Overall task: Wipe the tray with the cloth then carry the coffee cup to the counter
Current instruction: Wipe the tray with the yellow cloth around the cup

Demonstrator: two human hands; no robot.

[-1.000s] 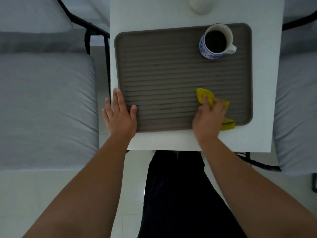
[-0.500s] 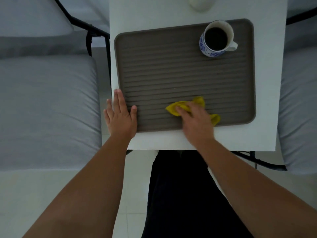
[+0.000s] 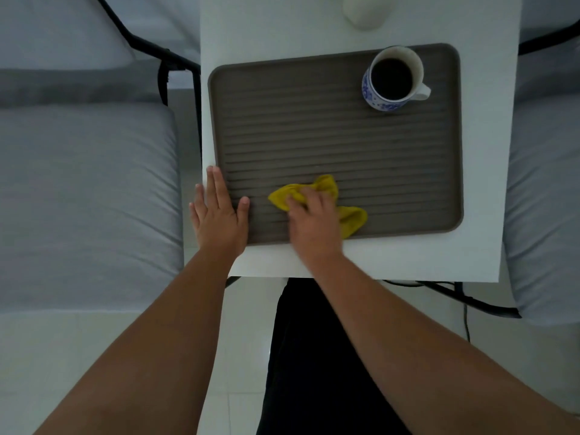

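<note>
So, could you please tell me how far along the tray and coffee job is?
Nothing is finished yet. In hand: the right hand presses the yellow cloth onto the near part of the tray, with the left hand flat on its corner. Left: the full coffee cup stands on the tray's far right, not yet carried.

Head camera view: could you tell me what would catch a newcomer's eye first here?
The bright yellow cloth stands out, pressed under the right hand on the near part of the ribbed brown tray. Next comes the blue-and-white coffee cup, full and upright in the tray's far right corner. The left hand lies flat on the tray's near left corner.
</note>
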